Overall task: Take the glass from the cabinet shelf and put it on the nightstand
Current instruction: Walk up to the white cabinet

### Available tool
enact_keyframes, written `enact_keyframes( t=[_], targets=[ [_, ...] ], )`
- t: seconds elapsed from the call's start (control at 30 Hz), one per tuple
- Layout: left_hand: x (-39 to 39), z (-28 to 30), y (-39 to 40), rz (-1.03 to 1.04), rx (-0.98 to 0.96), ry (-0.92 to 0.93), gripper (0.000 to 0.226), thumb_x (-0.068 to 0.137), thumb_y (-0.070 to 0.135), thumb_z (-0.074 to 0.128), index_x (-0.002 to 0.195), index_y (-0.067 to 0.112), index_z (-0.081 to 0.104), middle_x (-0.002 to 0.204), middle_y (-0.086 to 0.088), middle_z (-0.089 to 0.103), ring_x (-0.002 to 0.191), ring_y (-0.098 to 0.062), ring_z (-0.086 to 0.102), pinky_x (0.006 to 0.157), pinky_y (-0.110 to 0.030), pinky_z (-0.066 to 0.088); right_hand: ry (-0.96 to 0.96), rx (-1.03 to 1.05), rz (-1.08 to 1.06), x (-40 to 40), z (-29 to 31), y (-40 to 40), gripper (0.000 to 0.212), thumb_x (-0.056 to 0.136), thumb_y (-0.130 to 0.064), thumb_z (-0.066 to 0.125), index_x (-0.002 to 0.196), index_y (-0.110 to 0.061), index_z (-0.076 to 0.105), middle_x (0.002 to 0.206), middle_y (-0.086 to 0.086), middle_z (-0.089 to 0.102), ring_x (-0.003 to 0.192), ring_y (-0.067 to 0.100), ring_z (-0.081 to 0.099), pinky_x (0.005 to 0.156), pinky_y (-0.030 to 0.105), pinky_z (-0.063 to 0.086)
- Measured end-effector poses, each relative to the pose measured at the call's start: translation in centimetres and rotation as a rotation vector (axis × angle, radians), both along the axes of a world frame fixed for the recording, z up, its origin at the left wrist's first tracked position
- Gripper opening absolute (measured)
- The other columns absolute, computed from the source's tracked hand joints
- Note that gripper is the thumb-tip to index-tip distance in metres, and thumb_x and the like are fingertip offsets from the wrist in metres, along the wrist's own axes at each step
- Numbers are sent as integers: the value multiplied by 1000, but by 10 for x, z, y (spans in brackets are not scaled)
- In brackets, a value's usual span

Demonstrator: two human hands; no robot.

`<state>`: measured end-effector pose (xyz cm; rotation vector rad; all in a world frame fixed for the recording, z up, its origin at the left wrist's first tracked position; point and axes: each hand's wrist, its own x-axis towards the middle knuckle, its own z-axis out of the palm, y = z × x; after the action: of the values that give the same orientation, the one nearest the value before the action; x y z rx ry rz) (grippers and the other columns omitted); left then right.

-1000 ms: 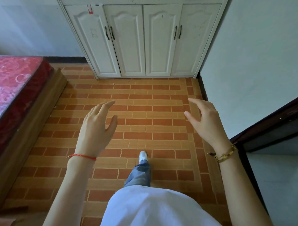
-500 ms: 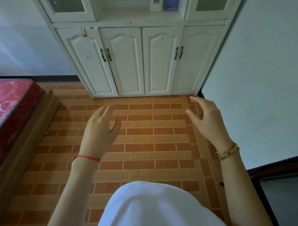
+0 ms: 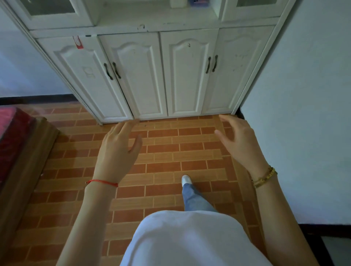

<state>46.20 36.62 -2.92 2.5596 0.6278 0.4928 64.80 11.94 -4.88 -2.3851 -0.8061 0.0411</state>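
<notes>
A white cabinet point(image 3: 150, 76) with shut lower doors stands ahead against the wall. Its open shelf point(image 3: 157, 16) runs along the top of the view. On the shelf's back edge a pale object point(image 3: 177, 3) and a blue object point(image 3: 197, 2) are cut off by the frame; I cannot tell whether either is the glass. My left hand point(image 3: 117, 150) and my right hand point(image 3: 240, 141) hover over the tiled floor below the cabinet, fingers spread, holding nothing. No nightstand is in view.
A bed with a red cover point(image 3: 13, 131) on a wooden frame point(image 3: 28, 163) lies at the left. A pale wall point(image 3: 303, 114) closes the right side. Brick-pattern floor tiles point(image 3: 171, 151) lie between, with my foot point(image 3: 186, 179) on them.
The cabinet has come closer and the view has tilted up, so the open shelf now shows. Both hands stay spread and empty. My foot has stepped forward.
</notes>
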Motion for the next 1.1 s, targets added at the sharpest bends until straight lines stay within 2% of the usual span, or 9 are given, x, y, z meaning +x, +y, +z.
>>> enact_keyframes(
  t=[0.13,0.3,0.43,0.7,0.8,1.1],
  targets=[
    [62,5,31,7,-4,-1,42,94,25,54,136,19,50,129,-5,60,116,-25,59,98,-44,50,5,0,12,65,10,37,50,95,-37,58,140,-19,50,138,1,56,133,17,47,109,33,41],
    [136,15,71,41,8,-28,44,94,25,53,137,21,47,131,-6,59,117,-27,58,97,-45,51,-43,23,49,149,30,84,49,95,-34,58,141,-17,50,139,2,56,134,14,45,106,21,32],
    [183,17,101,75,13,-42,44,95,27,51,138,22,46,132,-6,58,119,-26,57,100,-46,49,-71,39,94,207,39,126,47,95,-31,59,139,-14,52,137,3,57,132,18,46,106,21,31],
    [253,9,164,113,-28,-9,43,94,23,53,137,18,49,131,-8,59,120,-27,57,101,-44,48,-15,23,136,278,25,199,46,96,-30,59,139,-14,52,136,2,57,131,18,47,106,21,31],
    [283,3,199,106,-44,15,43,94,23,54,137,16,50,131,-9,59,120,-28,57,102,-47,48,3,18,116,303,17,229,47,96,-30,59,139,-14,52,136,3,58,131,18,47,106,21,31],
    [372,10,321,72,-46,-12,43,95,25,52,137,17,50,134,-8,58,126,-26,53,107,-42,42,-3,27,95,380,23,345,47,95,-31,59,139,-14,52,136,2,57,131,16,47,106,20,31]
  ],
)
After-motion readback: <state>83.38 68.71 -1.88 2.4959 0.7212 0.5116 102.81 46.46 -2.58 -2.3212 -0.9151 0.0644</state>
